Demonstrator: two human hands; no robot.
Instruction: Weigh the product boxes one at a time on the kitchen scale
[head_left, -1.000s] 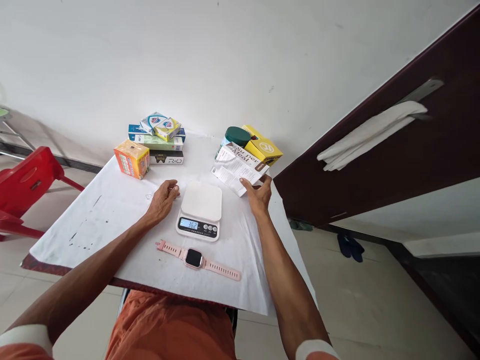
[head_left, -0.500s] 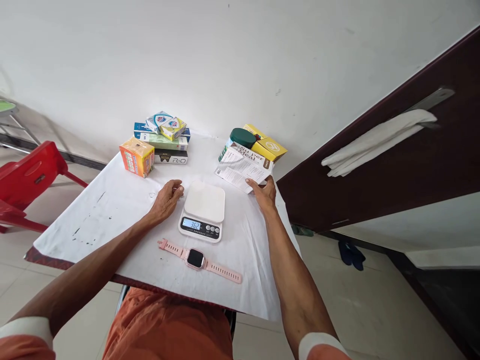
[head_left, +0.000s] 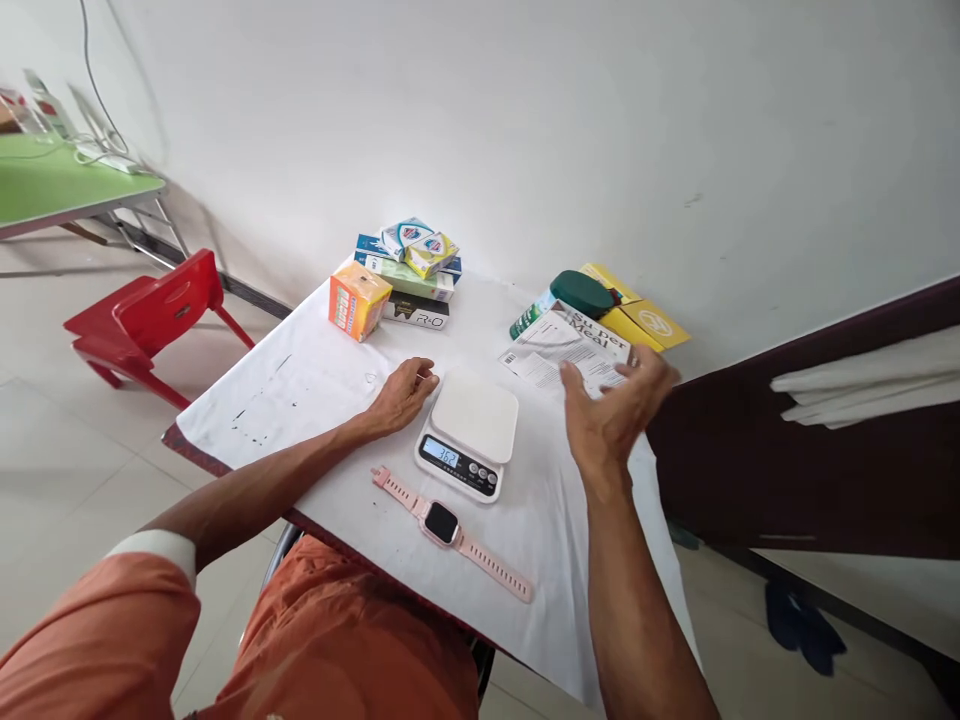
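My left hand (head_left: pixel 405 392) rests on the table at the left edge of the white kitchen scale (head_left: pixel 476 415), its fingers loosely bent and apart with nothing in them. The scale's lit display seems to read 362, and its plate bears nothing. In front of the scale, a pink smartwatch (head_left: pixel 441 522) lies flat with its strap stretched out. On the right, my right hand (head_left: pixel 619 415) is raised, thumb and fingers spread and empty. Just behind it, a white "Super Meal" packet (head_left: pixel 559 350) leans against a green-capped container (head_left: pixel 581 292).
A yellow box (head_left: pixel 645 322) stands behind the packet. At the back left, an orange box (head_left: pixel 358 303) sits beside a stack of small boxes (head_left: pixel 416 285). Beyond the table are a red chair (head_left: pixel 169 315), a green table (head_left: pixel 67 185) and a dark door (head_left: pixel 825 450).
My right hand has let go of the packet and lifted off it, with fingers spreading. The packet stays against the container. My left hand stays by the scale; the view has turned left.
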